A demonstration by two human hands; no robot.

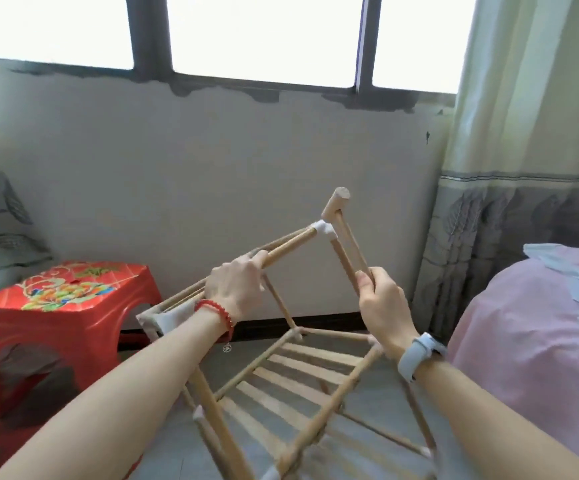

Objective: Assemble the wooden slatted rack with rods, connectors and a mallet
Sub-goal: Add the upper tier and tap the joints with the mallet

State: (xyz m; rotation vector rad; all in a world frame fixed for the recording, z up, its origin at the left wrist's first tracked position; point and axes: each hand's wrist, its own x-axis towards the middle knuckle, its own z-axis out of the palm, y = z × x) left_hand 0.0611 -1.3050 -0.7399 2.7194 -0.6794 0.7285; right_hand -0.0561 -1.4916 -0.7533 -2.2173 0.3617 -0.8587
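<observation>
Right hand point(383, 306) holds mallet point(336, 206) handle angled up-left, head on connector point(322, 228)

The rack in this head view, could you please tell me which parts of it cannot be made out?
- Rack near bottom corners: cut off by the picture's lower edge.
- Top rod under the left hand: covered by the hand.
- Mallet handle end: hidden inside the right hand.
- White connector: whether fully seated is too small and blurred to tell.
</observation>
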